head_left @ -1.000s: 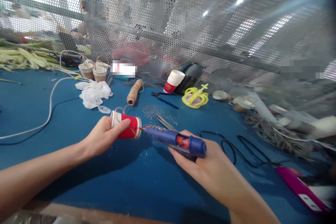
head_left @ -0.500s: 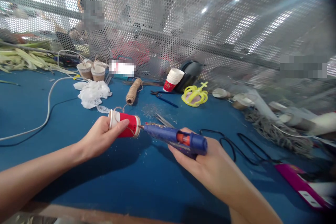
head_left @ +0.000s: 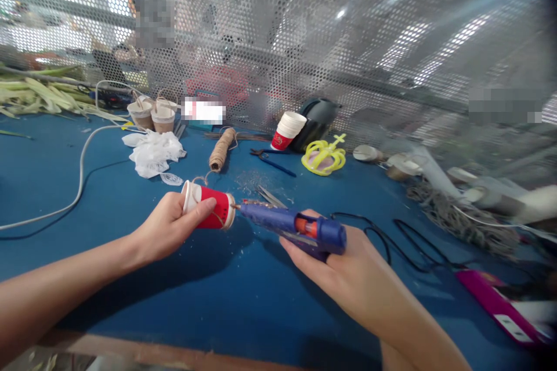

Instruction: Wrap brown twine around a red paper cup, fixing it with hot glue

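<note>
Lying sideways in my left hand (head_left: 167, 226) is a red and white paper cup (head_left: 213, 207), the thumb along its side and its base turned to the right. Twine circles the base end and runs back toward a twine roll (head_left: 221, 149). My right hand (head_left: 343, 272) is wrapped round a blue glue gun (head_left: 282, 224) with an orange part in its body. The gun's nozzle is at the rim of the cup's base; whether it touches cannot be told. Scissors (head_left: 270, 196) lie just behind the gun, partly hidden by it.
Behind lie white crumpled fabric (head_left: 154, 153), blue pliers (head_left: 274, 162), a yellow crown (head_left: 324, 156) and stacked cups (head_left: 288, 129). Two twine-handled cups (head_left: 163, 117) stand back left. A black cable and magenta power strip (head_left: 496, 307) are at the right, below grey cord (head_left: 461, 217).
The cup in my left hand and the glue gun in my right have shifted very slightly to the right. Both grips look the same.
</note>
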A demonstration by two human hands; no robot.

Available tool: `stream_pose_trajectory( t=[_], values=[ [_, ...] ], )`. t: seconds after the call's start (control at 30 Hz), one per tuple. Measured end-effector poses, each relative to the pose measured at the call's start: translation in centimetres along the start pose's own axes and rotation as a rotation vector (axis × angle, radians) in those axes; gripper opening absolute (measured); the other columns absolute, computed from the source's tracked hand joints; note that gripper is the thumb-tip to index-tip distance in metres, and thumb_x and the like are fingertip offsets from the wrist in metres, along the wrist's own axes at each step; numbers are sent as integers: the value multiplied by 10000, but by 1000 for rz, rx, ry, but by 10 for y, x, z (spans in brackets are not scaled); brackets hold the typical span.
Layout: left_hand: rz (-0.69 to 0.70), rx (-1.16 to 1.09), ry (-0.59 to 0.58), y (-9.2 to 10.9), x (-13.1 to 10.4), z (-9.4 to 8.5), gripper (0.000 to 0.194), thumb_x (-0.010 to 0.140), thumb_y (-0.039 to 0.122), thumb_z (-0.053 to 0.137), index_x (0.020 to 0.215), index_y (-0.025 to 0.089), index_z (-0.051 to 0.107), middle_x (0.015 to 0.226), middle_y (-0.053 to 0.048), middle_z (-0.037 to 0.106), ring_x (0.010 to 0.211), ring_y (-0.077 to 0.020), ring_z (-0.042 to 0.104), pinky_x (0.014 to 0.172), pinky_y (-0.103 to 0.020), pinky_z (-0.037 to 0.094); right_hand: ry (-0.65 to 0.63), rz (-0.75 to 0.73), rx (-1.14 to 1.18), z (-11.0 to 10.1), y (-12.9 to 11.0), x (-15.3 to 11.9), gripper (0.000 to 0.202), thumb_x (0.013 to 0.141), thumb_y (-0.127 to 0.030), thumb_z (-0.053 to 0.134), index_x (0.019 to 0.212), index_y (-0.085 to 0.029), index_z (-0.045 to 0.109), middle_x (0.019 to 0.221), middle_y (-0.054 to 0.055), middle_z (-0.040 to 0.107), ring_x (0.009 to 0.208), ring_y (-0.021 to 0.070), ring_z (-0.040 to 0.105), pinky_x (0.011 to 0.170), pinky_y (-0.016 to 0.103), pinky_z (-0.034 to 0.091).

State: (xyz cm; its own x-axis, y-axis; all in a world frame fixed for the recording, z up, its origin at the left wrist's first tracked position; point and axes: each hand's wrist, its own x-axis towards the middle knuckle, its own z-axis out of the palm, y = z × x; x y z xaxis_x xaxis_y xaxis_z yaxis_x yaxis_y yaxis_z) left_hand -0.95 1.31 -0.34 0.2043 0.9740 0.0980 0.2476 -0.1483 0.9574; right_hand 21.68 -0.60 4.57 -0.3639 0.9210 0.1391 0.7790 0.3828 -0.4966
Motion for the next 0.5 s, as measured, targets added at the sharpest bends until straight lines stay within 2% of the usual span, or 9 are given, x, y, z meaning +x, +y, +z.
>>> stream_pose_trajectory(
  t=[0.2,0.37,0.5],
  values=[
    [5,21,-1,-2,1,0,341,799,409,439,662,149,612,571,16,530,500,-98,387,468,-203,317,1,-14,-18,0,0,-1,97,775,-264,508,692,-213,513,572,-33,548,499,109,489,472,211,435],
    [59,100,-23,-5,-2,-1,339,813,402,412,639,149,554,554,31,435,509,-97,343,477,-209,305,29,-21,-10,0,0,1,87,772,-251,512,692,-220,528,607,-26,566,543,118,515,534,220,465],
    [87,153,-52,-8,-2,-2,350,831,403,379,603,159,482,548,41,358,510,-94,295,466,-216,270,24,-15,-1,-1,-2,1,86,777,-231,487,706,-226,535,604,-16,581,527,127,523,499,229,462]
  ],
)
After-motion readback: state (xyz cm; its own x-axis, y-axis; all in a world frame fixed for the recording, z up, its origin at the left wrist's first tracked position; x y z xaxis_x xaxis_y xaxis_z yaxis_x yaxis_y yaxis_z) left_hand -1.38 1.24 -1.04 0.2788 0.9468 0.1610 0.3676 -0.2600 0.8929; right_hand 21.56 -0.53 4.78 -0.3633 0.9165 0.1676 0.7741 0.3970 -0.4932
